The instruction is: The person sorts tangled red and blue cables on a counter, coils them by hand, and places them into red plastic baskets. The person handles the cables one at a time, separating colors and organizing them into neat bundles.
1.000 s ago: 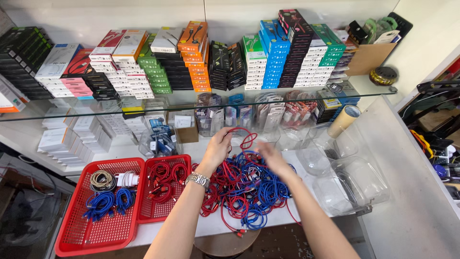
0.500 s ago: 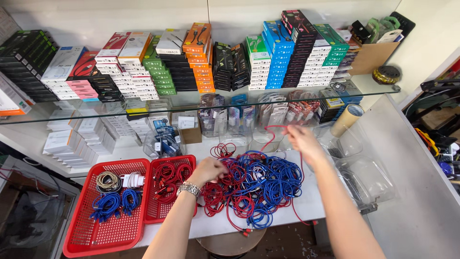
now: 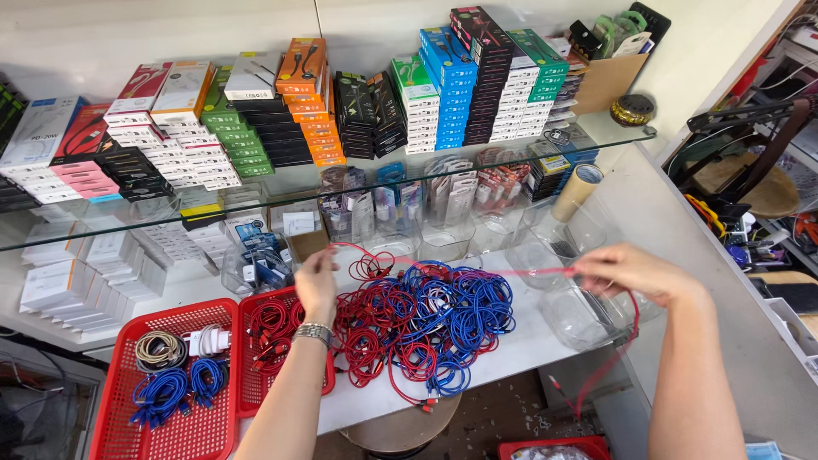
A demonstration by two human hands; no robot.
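I'm holding my left hand [image 3: 317,279] raised, fingers pinching shut, while my right hand [image 3: 632,271] is stretching far rightward, fingers pinched together.

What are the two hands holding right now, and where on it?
A red cable, pulled taut above the tangled pile. The left hand pinches it near the pile; the right hand grips farther along, the rest dangling below.

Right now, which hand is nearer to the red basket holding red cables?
Left. The left hand hovers just above the red basket; the right hand is far to the right.
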